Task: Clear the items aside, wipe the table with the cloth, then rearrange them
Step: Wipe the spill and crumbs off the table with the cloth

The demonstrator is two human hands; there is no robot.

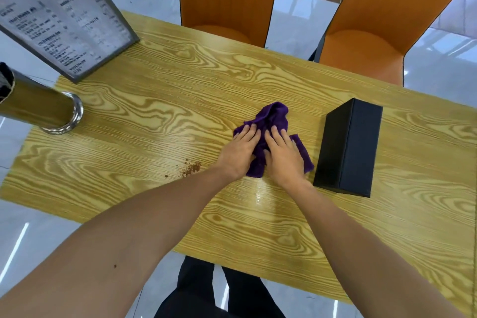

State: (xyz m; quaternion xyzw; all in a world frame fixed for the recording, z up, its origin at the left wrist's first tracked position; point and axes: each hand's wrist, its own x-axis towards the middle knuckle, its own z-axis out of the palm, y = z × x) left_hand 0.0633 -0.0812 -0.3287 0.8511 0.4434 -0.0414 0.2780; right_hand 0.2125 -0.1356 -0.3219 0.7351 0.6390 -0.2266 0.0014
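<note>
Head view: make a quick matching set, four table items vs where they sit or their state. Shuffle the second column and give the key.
Items:
1. purple cloth
2. black box
3. menu stand
4. brown crumbs

Places or states:
A. far-left corner of the table
B. pressed flat under the left hand and right hand
C. just left of the left wrist, not yet wiped
D. lying on the table to the right of the hands

Pairs: 1-B, 2-D, 3-A, 4-C

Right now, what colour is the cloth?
Purple cloth, clearest in the head view.
</note>
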